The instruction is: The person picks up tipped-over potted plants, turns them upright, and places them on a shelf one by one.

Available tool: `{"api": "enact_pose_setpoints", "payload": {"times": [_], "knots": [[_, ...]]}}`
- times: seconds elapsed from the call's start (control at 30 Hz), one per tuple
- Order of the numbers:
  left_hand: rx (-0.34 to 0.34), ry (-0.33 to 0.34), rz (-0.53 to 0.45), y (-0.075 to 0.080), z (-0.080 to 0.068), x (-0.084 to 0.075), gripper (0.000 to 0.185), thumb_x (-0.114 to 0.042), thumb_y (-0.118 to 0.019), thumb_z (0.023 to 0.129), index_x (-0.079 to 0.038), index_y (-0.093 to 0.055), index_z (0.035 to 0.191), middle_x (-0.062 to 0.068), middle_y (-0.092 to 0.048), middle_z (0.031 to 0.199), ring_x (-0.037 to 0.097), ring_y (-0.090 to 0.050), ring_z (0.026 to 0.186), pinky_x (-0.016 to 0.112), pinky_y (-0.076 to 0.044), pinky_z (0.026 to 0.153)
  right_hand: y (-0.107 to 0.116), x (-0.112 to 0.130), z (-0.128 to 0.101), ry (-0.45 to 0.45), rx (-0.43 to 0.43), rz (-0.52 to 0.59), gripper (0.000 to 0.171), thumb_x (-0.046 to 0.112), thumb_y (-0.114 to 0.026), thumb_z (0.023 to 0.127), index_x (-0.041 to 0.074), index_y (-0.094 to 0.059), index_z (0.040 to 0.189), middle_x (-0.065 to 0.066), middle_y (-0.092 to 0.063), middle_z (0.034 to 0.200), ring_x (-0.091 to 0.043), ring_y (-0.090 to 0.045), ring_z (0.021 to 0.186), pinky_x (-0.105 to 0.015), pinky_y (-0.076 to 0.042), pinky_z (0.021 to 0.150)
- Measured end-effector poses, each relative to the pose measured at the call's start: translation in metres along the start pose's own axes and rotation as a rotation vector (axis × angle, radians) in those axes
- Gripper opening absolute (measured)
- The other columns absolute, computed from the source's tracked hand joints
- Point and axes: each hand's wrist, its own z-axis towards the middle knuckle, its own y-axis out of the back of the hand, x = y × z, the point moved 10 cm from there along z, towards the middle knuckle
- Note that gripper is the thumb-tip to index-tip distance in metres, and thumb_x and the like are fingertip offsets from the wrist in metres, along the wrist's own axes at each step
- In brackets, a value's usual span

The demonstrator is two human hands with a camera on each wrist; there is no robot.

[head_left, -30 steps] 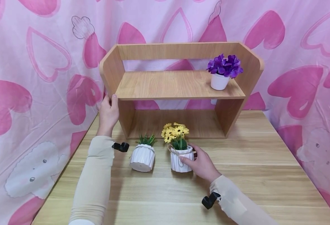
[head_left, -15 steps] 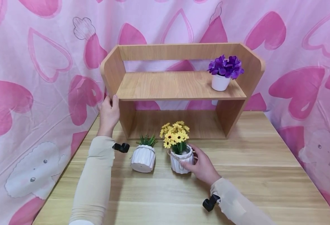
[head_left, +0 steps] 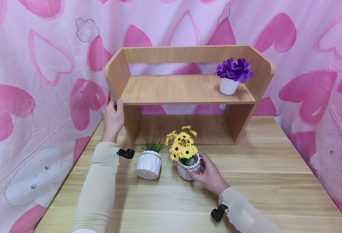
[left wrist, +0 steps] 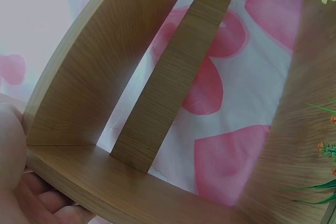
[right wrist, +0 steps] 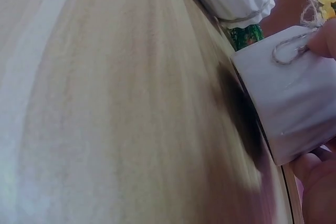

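Observation:
My right hand point(head_left: 208, 173) grips a white ribbed pot of yellow flowers point(head_left: 187, 167) from its right side. The pot is tipped, with its blooms leaning toward me and to the left. In the right wrist view the same flower pot point(right wrist: 286, 95) shows twine at its rim, and a fingertip point(right wrist: 326, 38) presses there. My left hand point(head_left: 114, 115) holds the left side panel of a wooden two-tier shelf point(head_left: 185, 90); the left wrist view shows my palm point(left wrist: 11, 148) against that panel point(left wrist: 105, 72). A second white pot with a small green plant point(head_left: 148, 163) stands just left of the yellow one.
A white pot of purple flowers point(head_left: 229, 84) sits at the right end of the upper shelf board. The shelf stands at the back of a light wooden table point(head_left: 261, 168). A pink heart-print curtain point(head_left: 28, 81) hangs behind and along both sides.
The yellow-flower pot has tipped over toward me in my right hand and shifted slightly forward. My left hand has stayed on the shelf's side panel.

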Motion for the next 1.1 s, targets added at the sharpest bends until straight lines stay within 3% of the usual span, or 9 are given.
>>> {"api": "enact_pose_setpoints", "payload": {"times": [0.37, 0.67, 0.83, 1.1], "knots": [[0.014, 0.027, 0.003, -0.002, -0.001, 0.001, 0.064, -0.051, -0.038, 0.113, -0.008, -0.049, 0.16, 0.019, -0.053, 0.164, 0.037, -0.054, 0.148, 0.054, -0.039, 0.13, -0.005, 0.0, -0.005, 0.074, 0.069, 0.085, 0.097, -0.006, -0.086, 0.083, -0.002, -0.03, 0.162, -0.031, -0.042, 0.165, -0.049, -0.048, 0.151, -0.043, -0.041, 0.124], [0.029, 0.046, -0.013, -0.003, -0.001, 0.003, 0.064, -0.05, -0.038, 0.114, -0.01, -0.046, 0.163, 0.017, -0.049, 0.167, 0.036, -0.051, 0.151, 0.054, -0.037, 0.13, -0.005, -0.001, -0.007, 0.107, 0.096, 0.089, 0.094, -0.009, -0.084, 0.083, -0.002, -0.03, 0.159, -0.032, -0.045, 0.163, -0.048, -0.047, 0.151, -0.037, -0.041, 0.124], [0.037, 0.05, -0.017, -0.004, -0.001, 0.004, 0.065, -0.051, -0.038, 0.114, -0.011, -0.044, 0.164, 0.016, -0.048, 0.168, 0.036, -0.05, 0.152, 0.055, -0.037, 0.13, -0.003, -0.001, -0.008, 0.109, 0.092, 0.048, 0.094, -0.003, -0.087, 0.084, -0.001, -0.031, 0.16, -0.031, -0.044, 0.164, -0.048, -0.044, 0.153, -0.045, -0.034, 0.126], [0.009, 0.03, -0.005, -0.002, 0.0, 0.003, 0.064, -0.05, -0.039, 0.113, -0.006, -0.05, 0.158, 0.02, -0.054, 0.162, 0.037, -0.055, 0.145, 0.054, -0.04, 0.128, -0.002, -0.011, -0.009, 0.03, 0.106, 0.005, 0.103, 0.018, -0.092, 0.086, 0.009, -0.029, 0.166, -0.025, -0.042, 0.168, -0.046, -0.039, 0.158, -0.058, -0.028, 0.131]]}}
